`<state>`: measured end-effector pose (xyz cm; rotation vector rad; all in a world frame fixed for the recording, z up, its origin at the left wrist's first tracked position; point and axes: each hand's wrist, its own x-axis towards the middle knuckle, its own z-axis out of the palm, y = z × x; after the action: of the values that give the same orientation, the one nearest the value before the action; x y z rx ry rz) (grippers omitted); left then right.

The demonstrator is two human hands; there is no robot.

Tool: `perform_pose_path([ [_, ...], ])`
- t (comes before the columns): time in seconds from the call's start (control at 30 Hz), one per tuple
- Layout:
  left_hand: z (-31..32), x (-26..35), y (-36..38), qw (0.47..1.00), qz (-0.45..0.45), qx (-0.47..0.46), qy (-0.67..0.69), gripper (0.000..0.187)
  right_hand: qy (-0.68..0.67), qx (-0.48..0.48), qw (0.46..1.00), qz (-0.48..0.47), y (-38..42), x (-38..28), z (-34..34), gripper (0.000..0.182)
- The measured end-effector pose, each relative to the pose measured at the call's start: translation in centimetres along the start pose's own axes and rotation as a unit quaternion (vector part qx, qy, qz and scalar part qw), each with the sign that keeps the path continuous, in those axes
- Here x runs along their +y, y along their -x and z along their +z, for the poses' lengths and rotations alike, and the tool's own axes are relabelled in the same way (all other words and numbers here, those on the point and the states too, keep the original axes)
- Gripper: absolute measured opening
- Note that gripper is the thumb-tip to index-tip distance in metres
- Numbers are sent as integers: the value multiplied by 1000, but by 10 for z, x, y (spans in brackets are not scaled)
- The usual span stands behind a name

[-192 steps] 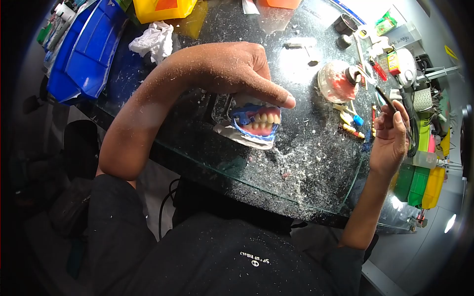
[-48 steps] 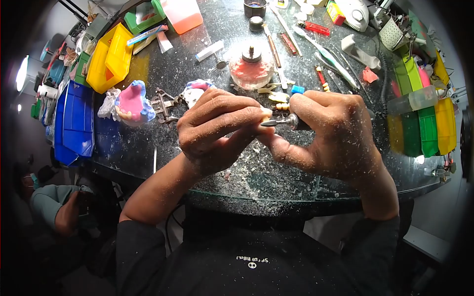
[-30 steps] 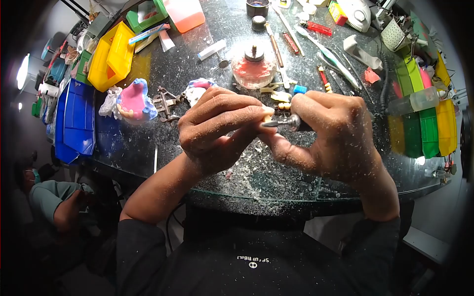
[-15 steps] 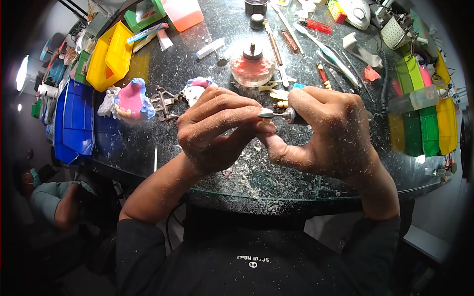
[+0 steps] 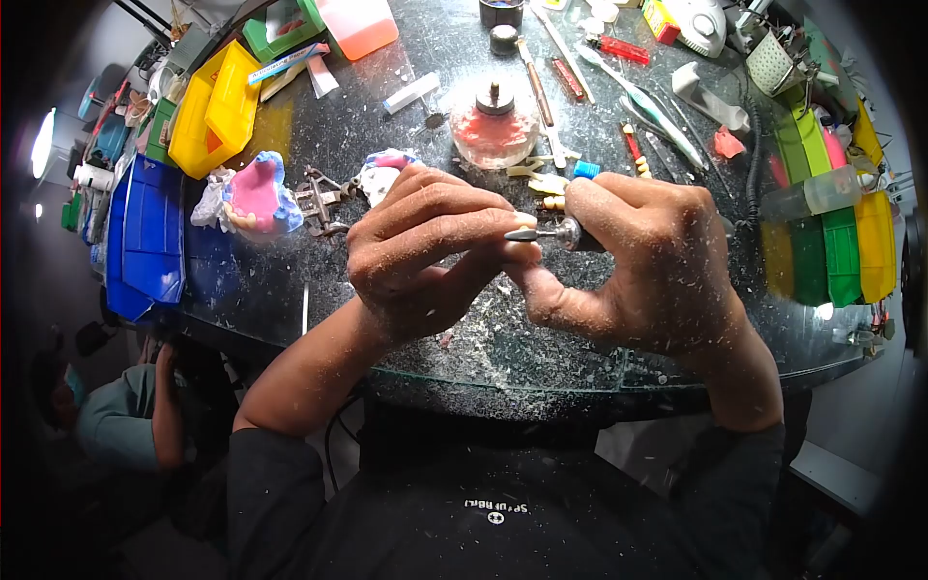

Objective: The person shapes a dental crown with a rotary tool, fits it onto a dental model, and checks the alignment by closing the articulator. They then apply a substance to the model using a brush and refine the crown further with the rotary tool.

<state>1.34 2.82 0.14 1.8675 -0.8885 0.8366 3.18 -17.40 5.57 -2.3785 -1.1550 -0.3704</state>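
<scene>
My left hand (image 5: 425, 246) is closed, pinching a small pale piece (image 5: 523, 235) at its fingertips; most of that piece is hidden. In my right hand (image 5: 657, 256) is a rotary handpiece (image 5: 582, 235), its pointed grey bur (image 5: 522, 235) lying against the pale piece. The right thumb tip meets the left fingertips. Pale dust covers both hands. Just beyond them on the dark table (image 5: 503, 358) are strips of tooth-coloured pieces (image 5: 549, 186), a blue cap (image 5: 586, 170) and a round glass burner (image 5: 494, 130). Behind the left hand stands a pink and white dental model (image 5: 387, 174).
Another model (image 5: 258, 196) and a metal articulator (image 5: 320, 201) stand left, near blue (image 5: 147, 237) and yellow (image 5: 215, 111) bins. Brushes and a red lighter (image 5: 619, 49) lie at the back. Green (image 5: 841, 242) and yellow bins line the right. A co-worker (image 5: 121, 416) sits lower left.
The bur and handpiece have shifted slightly downward, and the right hand has tilted a little. At lower left, the co-worker has moved rightward, with an arm now raised.
</scene>
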Motion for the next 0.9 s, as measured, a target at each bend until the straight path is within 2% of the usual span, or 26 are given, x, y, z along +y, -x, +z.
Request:
perform_pose_path([
  [0.47, 1, 0, 0, 1000, -1, 10, 6, 26, -4, 15, 1000, -5, -1, 2, 2, 43],
  [0.67, 0, 0, 0, 1000, 1, -3, -3, 26, 30, -20, 999, -1, -2, -1, -4, 45],
  [0.9, 0, -1, -1, 1000, -1, 2, -3, 24, 11, 1, 1000, -2, -1, 2, -2, 43],
])
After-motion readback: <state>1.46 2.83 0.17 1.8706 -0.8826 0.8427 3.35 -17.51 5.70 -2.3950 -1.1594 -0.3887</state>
